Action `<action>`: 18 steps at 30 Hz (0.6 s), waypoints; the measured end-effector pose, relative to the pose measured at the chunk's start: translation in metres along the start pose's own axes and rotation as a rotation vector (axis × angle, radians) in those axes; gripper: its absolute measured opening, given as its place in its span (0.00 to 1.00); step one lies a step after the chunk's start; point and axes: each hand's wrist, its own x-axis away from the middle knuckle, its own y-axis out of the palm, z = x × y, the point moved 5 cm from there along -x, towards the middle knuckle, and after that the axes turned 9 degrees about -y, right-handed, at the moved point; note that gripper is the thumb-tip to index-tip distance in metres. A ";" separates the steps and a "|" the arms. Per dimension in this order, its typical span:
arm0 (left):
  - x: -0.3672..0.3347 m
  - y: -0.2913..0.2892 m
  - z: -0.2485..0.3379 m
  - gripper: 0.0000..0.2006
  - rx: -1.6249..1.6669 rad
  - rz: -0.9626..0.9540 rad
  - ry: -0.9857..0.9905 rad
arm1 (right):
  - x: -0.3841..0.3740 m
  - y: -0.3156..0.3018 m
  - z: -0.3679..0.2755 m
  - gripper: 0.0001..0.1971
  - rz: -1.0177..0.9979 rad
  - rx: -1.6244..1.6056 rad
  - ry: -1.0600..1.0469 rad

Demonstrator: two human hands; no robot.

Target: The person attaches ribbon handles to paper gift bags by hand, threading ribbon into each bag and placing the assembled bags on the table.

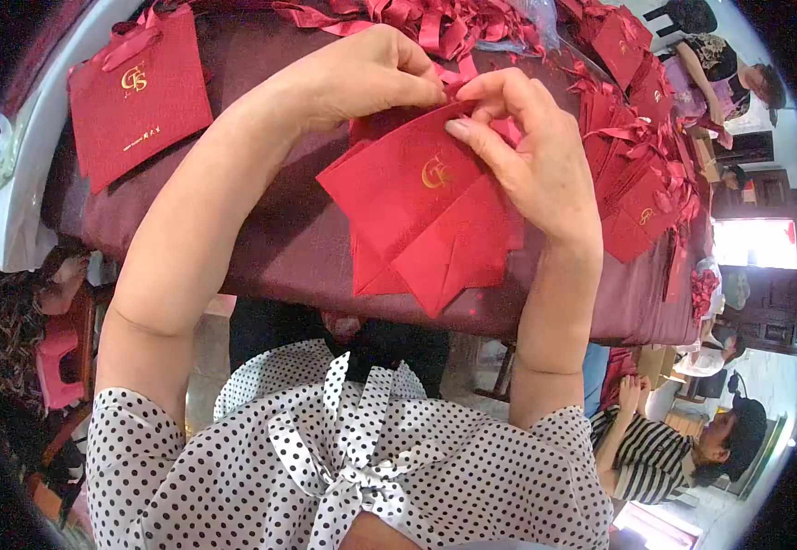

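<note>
A red paper gift bag (pixel 384 174) with a gold emblem lies tilted in front of me, over other flat red bags (pixel 472 266) fanned out beneath it. At its top edge my left hand (pixel 384 78) is closed in a pinch by a red ribbon (pixel 458 75); the exact spot under the fingertips is partly hidden. My right hand (pixel 540 151) grips the bag's upper right edge, thumb on the front face and index finger curled over the rim close to the ribbon.
A finished-looking red bag with ribbon handles (pixel 142 101) lies at the far left. Loose red ribbons (pixel 435 27) are heaped at the back. Stacks of red bags (pixel 637 197) fill the table's right side. Dark red cloth (pixel 274 220) covers the table. Other people (pixel 682 449) sit along the right.
</note>
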 end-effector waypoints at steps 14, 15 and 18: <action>0.013 0.003 0.026 0.07 -0.220 0.200 0.525 | 0.002 -0.003 0.012 0.08 0.132 -0.108 0.013; 0.010 0.004 0.024 0.08 -0.180 0.167 0.427 | 0.002 -0.005 0.011 0.08 0.132 -0.105 0.014; 0.014 0.006 0.032 0.09 -0.083 0.238 0.576 | 0.004 -0.008 0.007 0.08 0.150 -0.142 -0.002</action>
